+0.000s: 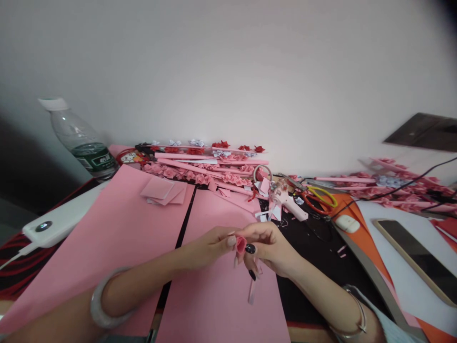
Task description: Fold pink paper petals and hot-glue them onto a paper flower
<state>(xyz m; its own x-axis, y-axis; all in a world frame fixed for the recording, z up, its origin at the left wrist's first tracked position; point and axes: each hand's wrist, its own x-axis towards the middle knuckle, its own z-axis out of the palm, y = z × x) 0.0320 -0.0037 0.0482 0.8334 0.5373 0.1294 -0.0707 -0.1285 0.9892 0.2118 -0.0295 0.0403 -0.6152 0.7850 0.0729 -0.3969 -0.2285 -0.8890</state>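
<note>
A small rolled pink paper flower (241, 245) is pinched between my two hands over the pink paper sheets. My left hand (214, 247) closes thumb and fingers on its left side. My right hand (273, 247) grips it from the right, with the thumb at the flower's opening. Below the right fingers dangles a narrow pale strip (252, 291); its upper end is hidden by the fingers. Under both hands lies a large pink sheet (221, 309), beside a second pink sheet (117, 224) on the left that carries several small pink paper squares (164, 190).
Behind are pink paper flower stems (203, 178), a tape roll (263, 174), a glue gun (291, 205) and yellow-handled scissors (323, 195). At right lie a white case (347, 224), a phone (417, 252) and a cable (392, 186). Leftward are a bottle (82, 143) and a white power bank (64, 216).
</note>
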